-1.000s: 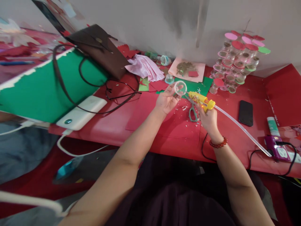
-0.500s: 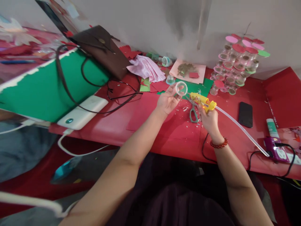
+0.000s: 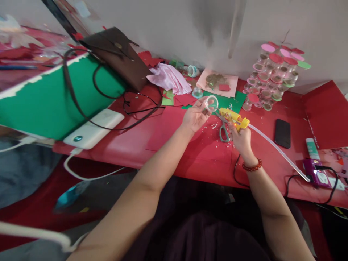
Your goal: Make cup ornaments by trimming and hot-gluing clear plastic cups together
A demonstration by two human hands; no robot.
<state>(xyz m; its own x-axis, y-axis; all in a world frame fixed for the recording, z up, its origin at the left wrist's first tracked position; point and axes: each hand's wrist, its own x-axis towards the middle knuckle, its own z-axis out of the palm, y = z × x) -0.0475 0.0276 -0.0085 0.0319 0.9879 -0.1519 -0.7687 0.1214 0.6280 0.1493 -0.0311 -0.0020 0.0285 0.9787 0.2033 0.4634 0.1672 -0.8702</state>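
- A person's left hand (image 3: 196, 115), palm turned up and fingers partly curled, grips a small clear plastic cup (image 3: 212, 104) by its side, its round rim facing the wearer.
- The right hand (image 3: 240, 137), closed around the handle, holds a yellow glue gun (image 3: 231, 117) with a small orange light glowing near the grip.
- The gun's nozzle points left at the cup's rim; whether the two touch cannot be told at this size.
- A long translucent glue stick (image 3: 280, 150) trails from the rear of the gun, down toward a purple plug adapter (image 3: 317, 173) at the right of the bench (image 3: 119, 141).
- The cup is held above the front of a green sheet (image 3: 237, 102), near scissors (image 3: 224, 135) with grey-green handles lying below the gun on red paper (image 3: 187, 145) flecked with pale scraps.
- Just behind the left hand, another small cup (image 3: 197, 92) sits on the bench.
- At the back right rises a stack of clear cups (image 3: 265, 79) topped with pink, red and green discs; a black phone (image 3: 282, 133) lies in front of it.
- At left, a dark brown bag (image 3: 116, 54) leans behind a white power bank (image 3: 95, 128).
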